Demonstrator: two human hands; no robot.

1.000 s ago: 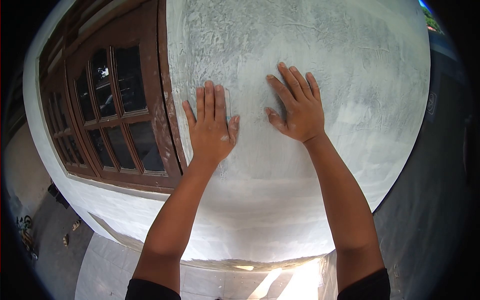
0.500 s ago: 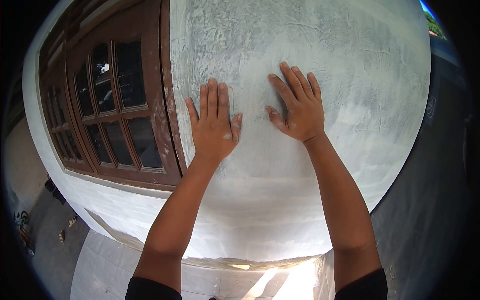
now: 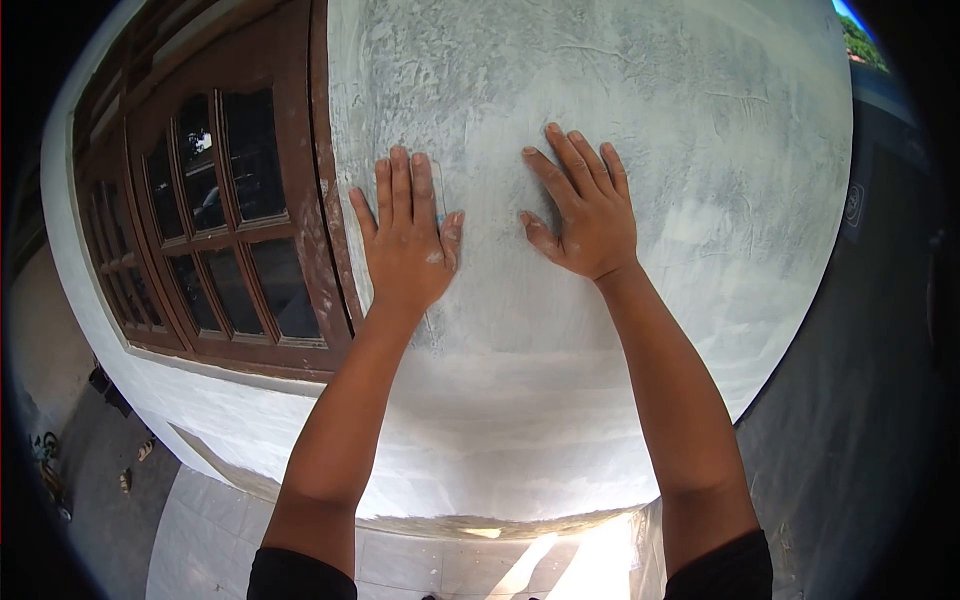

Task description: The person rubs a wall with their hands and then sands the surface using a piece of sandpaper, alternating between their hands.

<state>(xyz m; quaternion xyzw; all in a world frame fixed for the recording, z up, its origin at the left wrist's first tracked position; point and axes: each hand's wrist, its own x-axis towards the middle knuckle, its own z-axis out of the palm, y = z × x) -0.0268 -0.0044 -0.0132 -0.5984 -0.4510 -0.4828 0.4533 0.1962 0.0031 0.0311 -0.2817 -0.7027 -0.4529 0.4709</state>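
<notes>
My left hand lies flat against a white and grey plastered wall, close to the brown window frame. Its fingers point up and the thumb is bent in beside the palm. Along the index finger shows a thin pale edge with a small bluish spot; what it belongs to is mostly hidden under the hand. Farther right, my right hand rests on the same wall, fingers spread and thumb out, holding nothing that I can see. Whitish dust marks both hands. Around them the plaster is uneven, with rough grey patches above.
A brown wooden window with dark panes fills the left side. Below, pale floor tiles carry a bright sunlit patch. Sandals lie on the grey ground at lower left. A dark surface stands at right.
Both hands appear slightly farther left in view, and the wall and window have shifted left too. The left hand also sits a little higher. Both hands stay on the wall.
</notes>
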